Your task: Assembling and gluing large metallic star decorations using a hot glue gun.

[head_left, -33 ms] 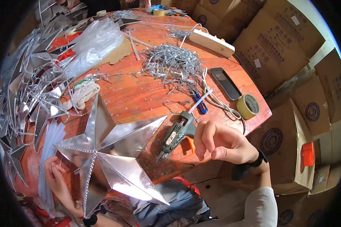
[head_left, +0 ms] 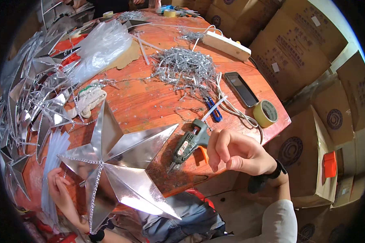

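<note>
A large silver five-pointed star [head_left: 138,188] tilts over the near table edge, its shiny faces toward me. Twisted silver trim [head_left: 94,190] runs along two of its ridges, meeting at the centre. At the star's left edge my left hand [head_left: 61,190] steadies it, fingers bent; the thumb and part of the palm are hidden behind the star. My right hand [head_left: 243,156] hovers by the right front edge, fingers loosely curled and thumb apart, with nothing visible between them. Just left of it lies a dark green glue gun [head_left: 188,143] with an orange trigger, a clear glue stick in its back.
Silver tinsel [head_left: 184,67] is heaped mid-table beside blue-handled pliers [head_left: 214,109], a phone [head_left: 241,89], a tape roll [head_left: 265,114] and a power strip [head_left: 227,45]. Finished stars [head_left: 44,105], a glove [head_left: 89,101] and clear glue sticks [head_left: 52,170] lie left. Cardboard boxes [head_left: 292,48] stack right.
</note>
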A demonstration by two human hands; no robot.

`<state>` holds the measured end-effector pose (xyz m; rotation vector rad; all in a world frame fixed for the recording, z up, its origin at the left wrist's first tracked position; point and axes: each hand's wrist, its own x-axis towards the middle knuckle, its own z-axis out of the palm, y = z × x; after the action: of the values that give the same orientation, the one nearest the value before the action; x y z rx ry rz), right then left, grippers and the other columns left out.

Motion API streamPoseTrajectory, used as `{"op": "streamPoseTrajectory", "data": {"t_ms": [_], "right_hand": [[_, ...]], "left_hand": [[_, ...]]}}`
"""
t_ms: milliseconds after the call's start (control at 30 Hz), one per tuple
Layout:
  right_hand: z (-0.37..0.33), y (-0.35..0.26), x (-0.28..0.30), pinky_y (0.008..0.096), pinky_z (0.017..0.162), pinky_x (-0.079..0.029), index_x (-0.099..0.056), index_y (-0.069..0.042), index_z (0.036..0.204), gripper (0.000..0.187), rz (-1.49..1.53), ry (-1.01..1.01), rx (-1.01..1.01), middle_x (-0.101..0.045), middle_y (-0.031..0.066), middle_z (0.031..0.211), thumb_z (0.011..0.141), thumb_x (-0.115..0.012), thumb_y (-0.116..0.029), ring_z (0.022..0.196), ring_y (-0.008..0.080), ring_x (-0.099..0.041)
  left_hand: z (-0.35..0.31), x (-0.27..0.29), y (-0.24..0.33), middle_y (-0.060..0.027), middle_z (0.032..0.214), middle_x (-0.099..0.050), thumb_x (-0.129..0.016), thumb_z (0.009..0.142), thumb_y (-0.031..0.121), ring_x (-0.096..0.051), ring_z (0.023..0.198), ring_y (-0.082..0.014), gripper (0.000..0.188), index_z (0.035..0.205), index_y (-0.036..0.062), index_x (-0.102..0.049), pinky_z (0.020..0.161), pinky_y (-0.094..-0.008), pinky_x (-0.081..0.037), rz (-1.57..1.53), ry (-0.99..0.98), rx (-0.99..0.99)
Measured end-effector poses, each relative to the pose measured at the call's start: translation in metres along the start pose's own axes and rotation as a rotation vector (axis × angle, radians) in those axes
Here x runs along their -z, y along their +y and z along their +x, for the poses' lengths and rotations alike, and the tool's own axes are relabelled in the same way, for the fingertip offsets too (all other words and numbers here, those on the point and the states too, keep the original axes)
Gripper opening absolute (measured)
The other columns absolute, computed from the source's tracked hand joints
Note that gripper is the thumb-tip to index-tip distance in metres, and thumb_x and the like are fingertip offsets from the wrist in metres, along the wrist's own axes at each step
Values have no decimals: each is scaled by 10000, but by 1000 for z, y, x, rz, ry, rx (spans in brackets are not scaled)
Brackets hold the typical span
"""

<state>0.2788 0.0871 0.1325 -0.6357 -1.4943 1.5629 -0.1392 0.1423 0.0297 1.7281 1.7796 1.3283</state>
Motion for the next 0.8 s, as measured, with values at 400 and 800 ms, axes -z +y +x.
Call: {"op": "streamPoseTrajectory", "data": {"t_ms": [400,800], "right_hand": [[-4,-5,-3,262,791,-347,-433,-26,948,173,-98,-17,-72,-393,51,927,912,-454,-194,861,138,-413],[-5,0,-1,275,779,-344,-444,-45,871,189,2,9,-18,-400,53,896,876,-539,-207,852,157,-412]], "left_hand": [[-1,2,1,-16,628,-413,-367,929,137,-396,597,-82,220,959,-10,-528,576,-225,-318,-8,19,-28],[-4,-3,19,29,593,-395,-370,942,163,-281,475,-12,215,973,28,-535,427,-183,-193,-79,41,130]]}}
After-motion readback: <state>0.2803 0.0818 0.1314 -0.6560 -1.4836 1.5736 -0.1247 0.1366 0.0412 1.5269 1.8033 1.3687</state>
